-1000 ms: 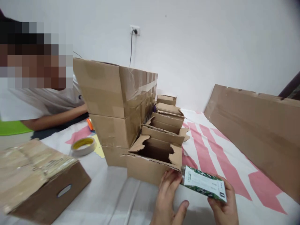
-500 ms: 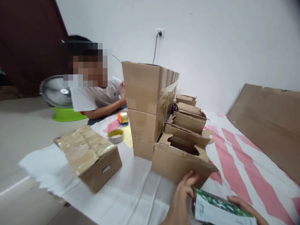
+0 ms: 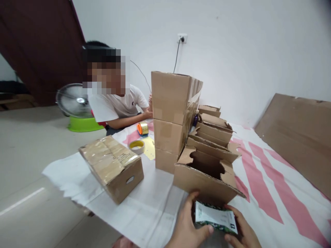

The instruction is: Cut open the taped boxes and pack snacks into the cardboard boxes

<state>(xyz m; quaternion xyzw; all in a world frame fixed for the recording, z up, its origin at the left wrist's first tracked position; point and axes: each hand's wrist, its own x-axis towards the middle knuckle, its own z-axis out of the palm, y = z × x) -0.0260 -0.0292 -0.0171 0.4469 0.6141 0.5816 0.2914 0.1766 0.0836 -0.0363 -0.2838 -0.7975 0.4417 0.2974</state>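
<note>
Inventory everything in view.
stacked boxes: at least 3, brown, centre
open boxes: apparently 4, brown, right of stack
taped box: 1, brown, left
tape rolls: at least 2, gold, whitish, centre-left
sheet: 1, yellow, beside rolls
panel: 1, brown, right
cloth: 1, white and pink, underneath
socket: 1, white, wall
fan: 1, silvery, back left
door: 1, dark red, left
co-worker: 1, white-shirted, back left
packet: 1, green/white, bottom right
left hand: 1, bare, on packet
right hand: 1, bare, on packet

Soft, even indoor light, glare streak on floor (image 3: 28, 155), deep shadow inside open box (image 3: 201, 181), stretched edges, pixelated head (image 3: 106, 70)
</note>
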